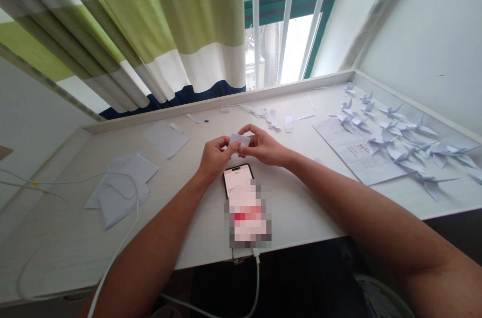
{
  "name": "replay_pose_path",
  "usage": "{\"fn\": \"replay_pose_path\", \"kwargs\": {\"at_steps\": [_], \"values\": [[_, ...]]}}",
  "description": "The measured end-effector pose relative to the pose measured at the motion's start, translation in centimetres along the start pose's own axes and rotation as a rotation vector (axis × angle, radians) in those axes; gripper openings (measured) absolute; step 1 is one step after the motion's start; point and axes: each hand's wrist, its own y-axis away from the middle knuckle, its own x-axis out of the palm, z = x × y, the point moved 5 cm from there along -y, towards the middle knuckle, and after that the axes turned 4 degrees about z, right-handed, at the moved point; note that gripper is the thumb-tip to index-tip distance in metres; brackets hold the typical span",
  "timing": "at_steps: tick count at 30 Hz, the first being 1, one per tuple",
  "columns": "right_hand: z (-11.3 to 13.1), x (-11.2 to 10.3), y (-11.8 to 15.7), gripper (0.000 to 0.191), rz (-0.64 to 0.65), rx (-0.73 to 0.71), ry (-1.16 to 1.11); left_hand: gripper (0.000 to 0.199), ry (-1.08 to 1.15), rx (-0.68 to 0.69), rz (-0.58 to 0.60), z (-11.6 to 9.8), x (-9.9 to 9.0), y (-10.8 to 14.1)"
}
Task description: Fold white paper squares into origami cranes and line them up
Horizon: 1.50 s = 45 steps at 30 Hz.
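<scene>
A small folded piece of white paper [240, 140] is held between both hands, above the middle of the white desk [199, 227]. My left hand [217, 156] pinches its left side, with the thumb on the near face. On the right side, the fingers of my right hand [263, 146] are closed on the same paper, the index finger arched over its top edge. Just below the hands lies a phone [238, 177] with its screen lit and its lower part blurred out.
At right, several folded paper cranes [391, 127] stand around and on a printed sheet [350, 150]. Stacked paper squares [124, 187] lie at left, with more paper [165, 140] behind. Scraps [273, 118] lie near the back ledge. A white cable [136, 197] crosses the left side.
</scene>
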Motion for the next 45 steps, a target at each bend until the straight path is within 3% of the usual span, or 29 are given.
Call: {"fn": "replay_pose_path", "kwargs": {"at_steps": [3, 7, 10, 13, 16, 19, 23, 27, 30, 37, 45], "values": [[-0.1, -0.1, 0.0, 0.048, -0.021, 0.029, -0.003, 0.033, 0.054, 0.012, -0.017, -0.1, 0.1, 0.0], [-0.1, -0.1, 0.0, 0.042, -0.033, 0.071, 0.029, 0.032, 0.074, 0.050, -0.128, -0.2, -0.4, -0.1], [0.3, -0.2, 0.0, 0.040, -0.085, 0.008, 0.109, 0.034, 0.084, 0.049, -0.176, 0.1, -0.7, -0.3], [0.8, -0.6, 0.1, 0.031, -0.227, -0.066, 0.306, 0.037, 0.061, 0.031, -0.219, 0.4, -0.9, -0.5], [1.6, -0.9, 0.5, 0.017, -0.364, -0.119, 0.602, 0.043, 0.090, -0.073, -0.275, 0.9, -1.2, -0.4], [2.4, -0.9, 0.8, 0.007, -0.433, -0.204, 0.874, 0.045, 0.148, -0.160, -0.169, 0.6, -0.6, -0.2], [2.8, 0.0, 0.7, 0.017, -0.359, -0.253, 1.201, 0.041, 0.299, -0.083, -0.010, -0.6, 0.5, -0.2], [2.5, 1.1, 0.4, 0.024, -0.212, -0.271, 1.475, 0.037, 0.426, -0.057, -0.017, -0.6, 0.7, -0.2], [2.6, 1.3, 0.4, 0.025, -0.182, -0.315, 1.569, 0.037, 0.483, -0.095, -0.024, -0.3, 0.8, -0.4], [2.9, 1.5, 0.6, 0.029, -0.149, -0.482, 1.538, 0.032, 0.546, -0.149, -0.106, -0.1, 0.4, -0.5], [3.1, 1.1, 0.8, 0.027, -0.175, -0.522, 1.454, 0.035, 0.575, -0.178, -0.244, 0.4, -0.6, -0.6]]}}
